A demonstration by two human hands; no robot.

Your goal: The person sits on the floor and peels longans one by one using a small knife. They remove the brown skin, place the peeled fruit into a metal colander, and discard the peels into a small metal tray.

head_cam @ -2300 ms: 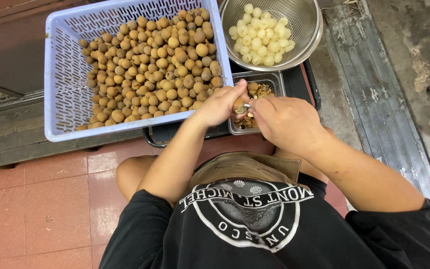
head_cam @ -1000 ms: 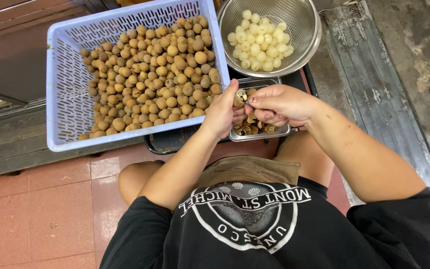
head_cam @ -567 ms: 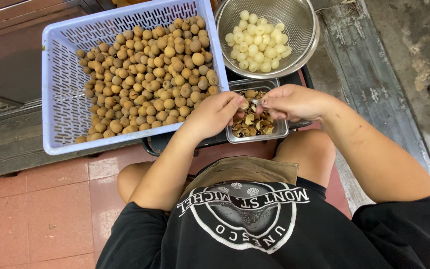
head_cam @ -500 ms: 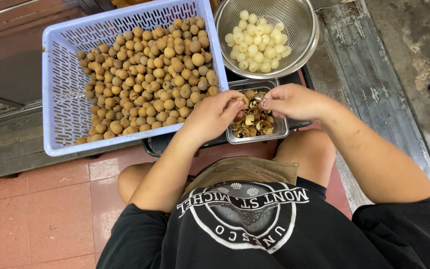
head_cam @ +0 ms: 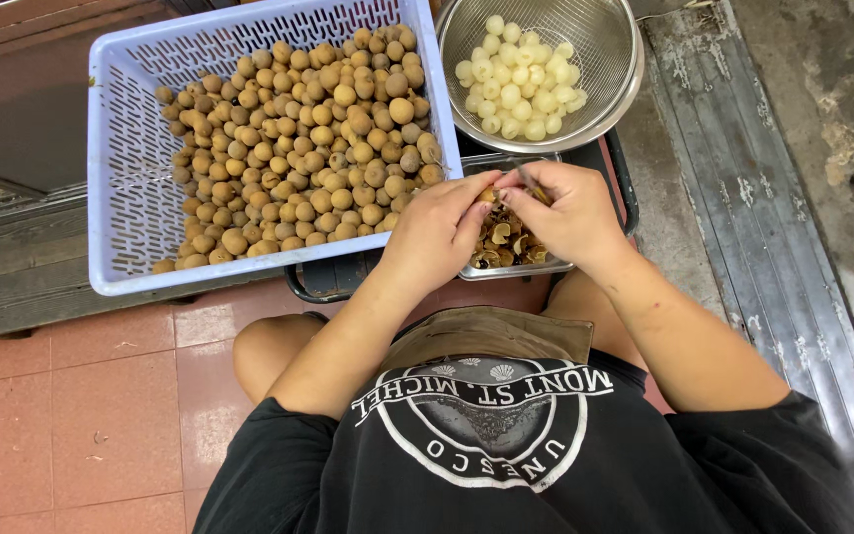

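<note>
My left hand (head_cam: 439, 225) and my right hand (head_cam: 562, 211) meet over a small metal tray (head_cam: 512, 267) holding brown shells. Between the fingertips of both hands sits one small brown round fruit (head_cam: 489, 196). The right hand also seems to hold a thin metal tool, mostly hidden by the fingers. A lilac plastic basket (head_cam: 126, 188) full of brown round fruits (head_cam: 318, 148) lies to the left. Behind the hands a metal strainer bowl (head_cam: 600, 49) holds pale peeled fruits (head_cam: 516, 81).
The tray rests on a dark plastic crate (head_cam: 323, 282) in front of my knees (head_cam: 269, 346). Red floor tiles (head_cam: 71, 415) lie at the lower left, a grooved metal strip (head_cam: 773, 188) runs along the right, and a wooden ledge (head_cam: 12, 267) sits left.
Both hands have stayed over the shell tray, shifting slightly left and closing together on the fruit. The view has drifted a little.
</note>
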